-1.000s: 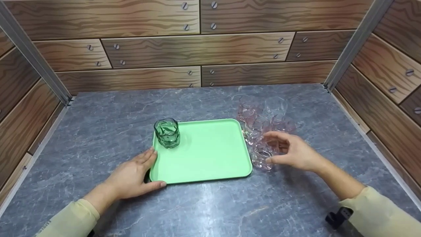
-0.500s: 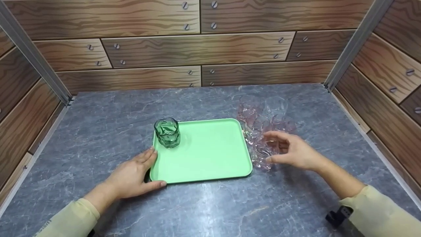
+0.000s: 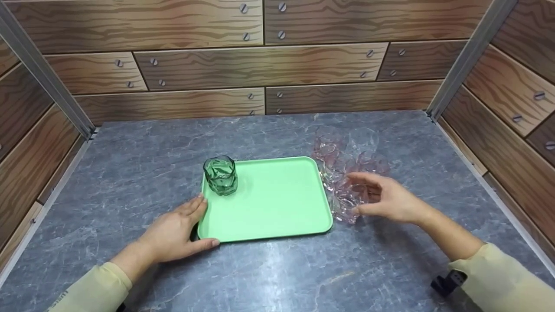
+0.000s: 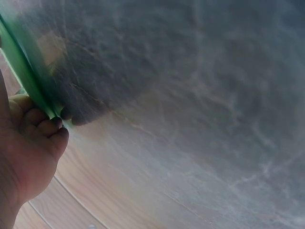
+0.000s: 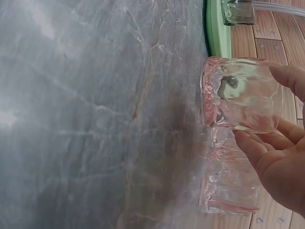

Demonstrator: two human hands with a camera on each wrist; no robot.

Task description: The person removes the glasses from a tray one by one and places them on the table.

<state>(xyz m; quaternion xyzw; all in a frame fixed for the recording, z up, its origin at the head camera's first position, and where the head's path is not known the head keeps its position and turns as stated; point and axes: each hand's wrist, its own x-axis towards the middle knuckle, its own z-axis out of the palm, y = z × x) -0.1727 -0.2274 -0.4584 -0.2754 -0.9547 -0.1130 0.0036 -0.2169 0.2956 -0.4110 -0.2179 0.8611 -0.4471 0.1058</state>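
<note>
My left hand point(image 3: 175, 232) holds the near left corner of a light green tray point(image 3: 269, 203), fingers along its left edge and thumb at the front edge. In the left wrist view, some fingers curl beside the tray's rim point(image 4: 28, 71). A dark green drinking glass point(image 3: 221, 175) stands upright in the tray's far left corner. Right of the tray, my right hand point(image 3: 388, 199) holds a clear pink glass point(image 3: 345, 208) between thumb and fingers. In the right wrist view, that pink glass point(image 5: 243, 95) has its base at or very near the table.
Several clear and pink glasses stand close together behind the held one, including a pink glass point(image 3: 327, 145), a clear glass point(image 3: 363, 141) and another pink glass point(image 3: 373, 162). Wood-patterned walls point(image 3: 260, 65) enclose the grey marbled table point(image 3: 277, 277) at the back and sides.
The pink glass in my right hand has shifted and turned slightly, and the hand has moved only a little with it. My left hand, the tray and the green glass stay in place.
</note>
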